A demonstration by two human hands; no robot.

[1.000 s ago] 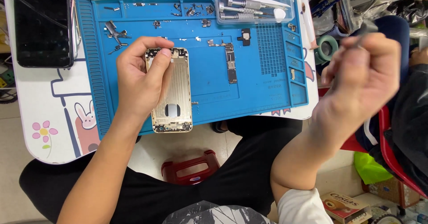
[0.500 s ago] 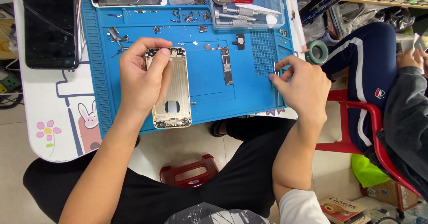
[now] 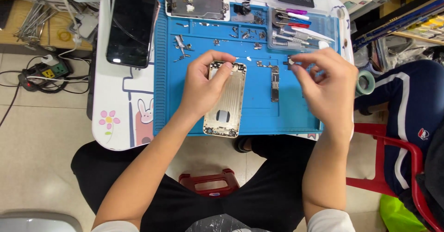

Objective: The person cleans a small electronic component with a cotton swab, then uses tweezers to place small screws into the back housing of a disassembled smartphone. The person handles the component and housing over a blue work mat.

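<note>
On the blue work mat [image 3: 259, 107], seen from the head camera, the left hand [image 3: 203, 86] grips the top of a gold phone housing [image 3: 225, 100] that lies face-open on the mat, its thumb and fingers curled around the upper edge. Just right of it a narrow circuit board [image 3: 274, 82] lies flat, and the right hand [image 3: 326, 86] hovers above the mat's right side, its fingertips pinched on a small dark part [image 3: 290, 63]. A black phone screen [image 3: 132, 24] rests on the white table [image 3: 118, 130], left of the mat.
</note>
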